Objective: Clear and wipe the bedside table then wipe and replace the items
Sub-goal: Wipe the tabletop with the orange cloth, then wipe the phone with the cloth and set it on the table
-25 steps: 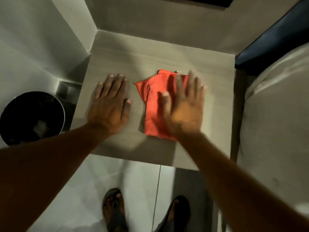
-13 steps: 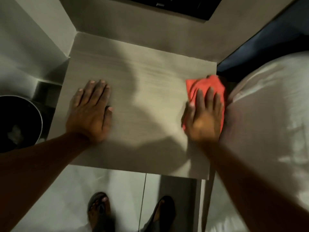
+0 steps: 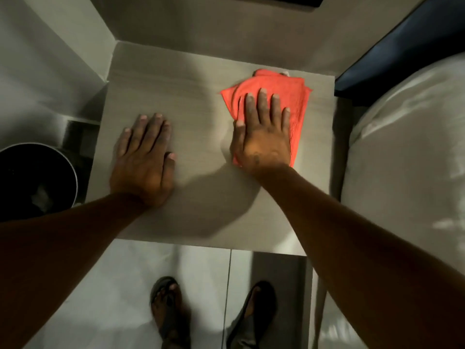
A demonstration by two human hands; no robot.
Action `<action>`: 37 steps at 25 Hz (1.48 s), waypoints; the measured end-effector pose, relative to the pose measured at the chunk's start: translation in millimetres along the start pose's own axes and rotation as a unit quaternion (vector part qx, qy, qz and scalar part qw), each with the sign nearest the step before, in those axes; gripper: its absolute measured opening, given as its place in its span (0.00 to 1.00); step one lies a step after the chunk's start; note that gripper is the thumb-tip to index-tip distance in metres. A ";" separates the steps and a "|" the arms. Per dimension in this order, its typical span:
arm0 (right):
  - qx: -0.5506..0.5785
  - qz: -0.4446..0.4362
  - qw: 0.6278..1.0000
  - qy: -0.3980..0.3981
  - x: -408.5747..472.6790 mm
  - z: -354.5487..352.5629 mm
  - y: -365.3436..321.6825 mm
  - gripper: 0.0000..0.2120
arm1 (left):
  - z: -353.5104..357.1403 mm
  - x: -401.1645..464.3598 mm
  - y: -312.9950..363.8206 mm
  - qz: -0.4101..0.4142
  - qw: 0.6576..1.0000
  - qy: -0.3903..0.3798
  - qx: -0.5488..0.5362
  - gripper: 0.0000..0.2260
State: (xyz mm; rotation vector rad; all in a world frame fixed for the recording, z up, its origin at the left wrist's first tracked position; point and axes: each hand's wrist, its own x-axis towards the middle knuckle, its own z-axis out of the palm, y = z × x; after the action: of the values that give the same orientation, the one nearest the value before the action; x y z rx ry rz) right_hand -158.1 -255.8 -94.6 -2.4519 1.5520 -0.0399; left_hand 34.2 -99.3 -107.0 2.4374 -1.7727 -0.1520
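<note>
Flat and open, the right hand point(image 3: 264, 137) presses down on the folded red cloth point(image 3: 271, 96), and this grip pins it to the desk point(image 3: 196, 91) without closing around it. Off to the side of that grip, the left hand point(image 3: 144, 157) lies flat and open on bare desk, holding nothing. Nothing else sits on top, so the clearing looks done. Wiping seems to be the step now. No items show near the grip, so wiping them and putting them back is left.
</note>
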 end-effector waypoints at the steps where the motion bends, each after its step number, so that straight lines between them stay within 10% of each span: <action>1: 0.011 -0.007 1.000 0.000 -14.6 3.2 -1.7 0.29 | -0.8 0.0 0.1 0.001 1.000 0.001 0.003 0.28; 15: 0.035 -0.036 0.999 -0.015 -99.3 9.6 -26.8 0.28 | 0.5 1.2 -2.0 0.010 1.000 -0.010 0.016 0.29; 24: 0.326 0.102 0.939 0.046 -138.7 -111.4 27.4 0.22 | -48.2 -2.4 100.7 -0.151 0.970 -0.080 -0.174 0.32; 31: 0.240 0.306 0.871 0.301 -242.0 -242.6 158.6 0.12 | -136.5 -51.5 357.8 0.229 0.894 -0.021 -0.386 0.21; 37: 0.195 0.502 0.839 0.077 -263.2 -266.9 247.5 0.21 | -149.7 -22.3 459.3 0.370 0.895 -0.178 -0.175 0.28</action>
State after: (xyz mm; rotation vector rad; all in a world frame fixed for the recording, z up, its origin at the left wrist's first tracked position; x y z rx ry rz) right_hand -532.4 -171.0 138.8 -1.1370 2.4017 -0.3302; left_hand -381.0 -212.0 113.9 1.4245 -2.4238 -0.7866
